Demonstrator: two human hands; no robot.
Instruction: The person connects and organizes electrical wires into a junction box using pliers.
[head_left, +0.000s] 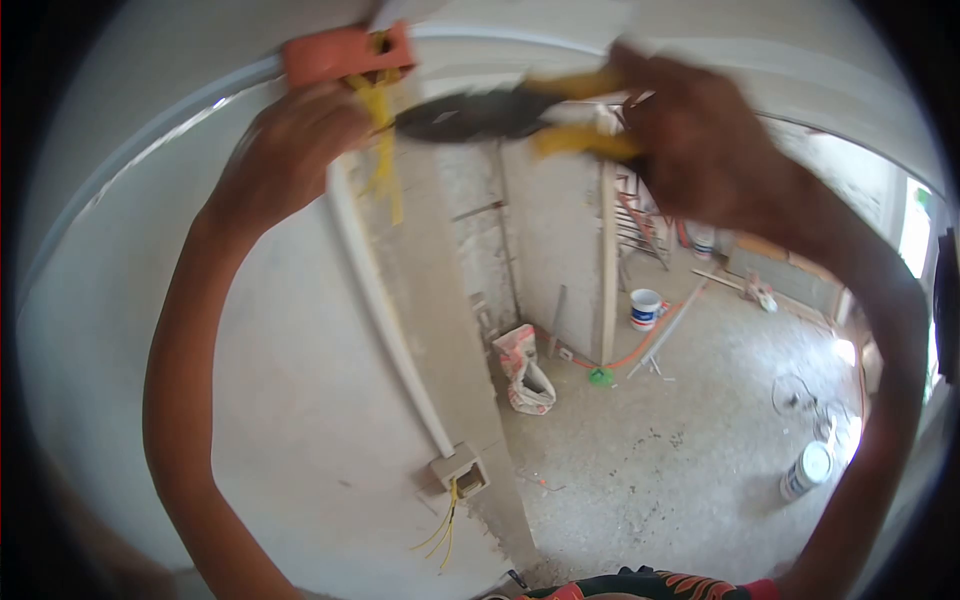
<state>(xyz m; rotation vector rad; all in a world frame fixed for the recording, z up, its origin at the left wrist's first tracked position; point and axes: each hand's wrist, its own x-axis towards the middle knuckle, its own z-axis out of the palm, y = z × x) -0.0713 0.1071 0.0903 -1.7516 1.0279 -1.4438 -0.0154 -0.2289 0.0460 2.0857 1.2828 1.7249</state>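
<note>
My right hand, blurred by motion, is wrapped round the yellow handles of dark-jawed pliers. The jaws point left and lie close to the fingertips of my left hand. That hand is closed at a bundle of yellow wires, pinching strands just below an orange electrical box high on the wall. Some wire ends hang down past the fingers. Whether the jaws grip a wire is too blurred to tell.
A white conduit runs down the wall to a lower electrical box with loose yellow wires. On the floor below stand an open sack, a white bucket and a paint can. Thin pipes lie by the far wall.
</note>
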